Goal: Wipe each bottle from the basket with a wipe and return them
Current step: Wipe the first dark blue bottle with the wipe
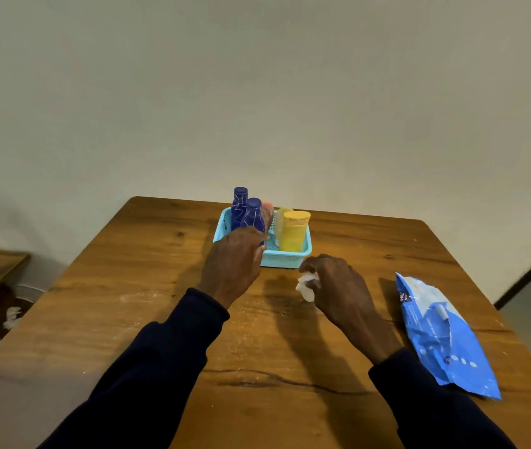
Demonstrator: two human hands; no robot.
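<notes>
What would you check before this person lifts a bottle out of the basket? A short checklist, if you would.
1. The right hand holds the wipe: ok.
2. The left hand is at the near blue bottle: ok.
3. Firm grip on that bottle: cannot tell.
4. The pink bottle stands clear of it: cannot tell, very close.
5. The basket sits flat on the table: ok.
6. The wipe pack lies out of the way: ok.

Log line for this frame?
left hand: grips near blue bottle in basket | right hand: holds wipe | wipes pack: on table
</notes>
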